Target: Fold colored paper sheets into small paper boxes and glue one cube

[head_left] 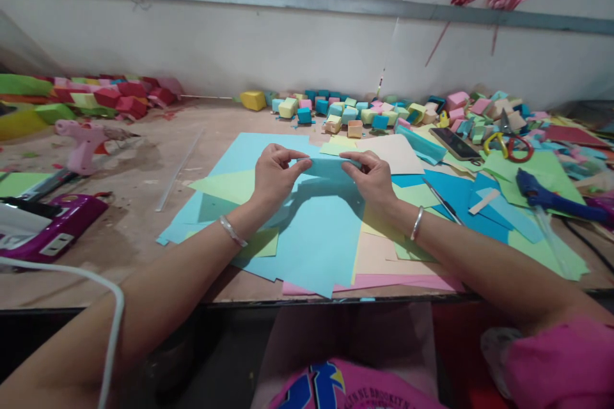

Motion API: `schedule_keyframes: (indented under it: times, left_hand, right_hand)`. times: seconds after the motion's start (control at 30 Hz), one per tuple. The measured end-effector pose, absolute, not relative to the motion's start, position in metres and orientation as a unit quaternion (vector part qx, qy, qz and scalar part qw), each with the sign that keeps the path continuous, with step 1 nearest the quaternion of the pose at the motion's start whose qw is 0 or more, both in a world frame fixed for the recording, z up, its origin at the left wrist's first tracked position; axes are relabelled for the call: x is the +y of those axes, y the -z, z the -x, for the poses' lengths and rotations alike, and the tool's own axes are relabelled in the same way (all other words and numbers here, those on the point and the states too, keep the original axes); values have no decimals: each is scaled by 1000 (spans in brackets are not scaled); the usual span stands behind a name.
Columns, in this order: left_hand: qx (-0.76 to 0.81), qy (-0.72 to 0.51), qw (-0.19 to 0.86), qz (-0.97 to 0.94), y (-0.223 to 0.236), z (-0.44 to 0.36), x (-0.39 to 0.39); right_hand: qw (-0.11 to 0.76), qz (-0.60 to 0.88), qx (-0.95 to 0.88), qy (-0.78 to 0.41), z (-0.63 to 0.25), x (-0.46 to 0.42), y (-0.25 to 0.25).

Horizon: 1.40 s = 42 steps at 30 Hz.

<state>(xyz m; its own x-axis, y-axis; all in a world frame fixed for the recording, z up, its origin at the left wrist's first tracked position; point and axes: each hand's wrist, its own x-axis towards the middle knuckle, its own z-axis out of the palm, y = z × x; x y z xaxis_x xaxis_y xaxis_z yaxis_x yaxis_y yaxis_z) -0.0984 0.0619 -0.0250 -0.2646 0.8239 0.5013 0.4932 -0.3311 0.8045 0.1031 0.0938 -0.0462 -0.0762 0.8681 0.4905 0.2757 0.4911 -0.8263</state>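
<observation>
Between both hands a small light-blue strip of paper (329, 168) is stretched level above the table. My left hand (277, 172) pinches its left end between thumb and fingers. Its right end is pinched by my right hand (370, 174) in the same way. Beneath the strip lie large light-blue paper sheets (316, 236), with the hands' shadows on them. A pale green piece of paper (230, 185) sticks out beside my left wrist. Peach and pink sheets (398, 259) lie below my right forearm.
At the left are a pink glue gun (79, 144) and a purple power strip (62, 227); a white cable (118, 307) crosses in front. Small paper boxes (336, 108) line the wall. On the right lie a phone (455, 143), scissors (508, 144), a pen (442, 201) and a blue glue gun (551, 198).
</observation>
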Motion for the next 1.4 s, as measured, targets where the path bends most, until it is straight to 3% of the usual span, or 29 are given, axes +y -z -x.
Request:
schedule_keyframes:
  times: [0.17,0.37,0.6,0.73,0.93,1.13,1.23,1.4]
  left_hand:
    - [515,-556,224,-613,25,96,61]
    - [558,-528,175,-616,22,94,58]
    - [598,-501,205,-591,27,100,63]
    - [602,-429,91,-667,26,102,65]
    - [436,-382,-166,-797,18,100,57]
    - [385,-343,-216,-829,17,98,53]
    - [413,-376,-179,-810,18,98,55]
    - [474,-446,-21,-759,23,100,59]
  right_hand:
    - [572,407,-677,-221,-103,94,47]
    - [532,398,-638,-391,-102,94,46]
    - [530,400,-608,-436,-99,88,41]
    - [501,450,-567,-473,-99,87,40]
    - [510,461,-510,-518,-100,92,43]
    - [498,428,-491,-572,-97,88,44]
    - [491,428,-547,-526,-100,88,42]
    - [546,375,-710,-237,-107,90,37]
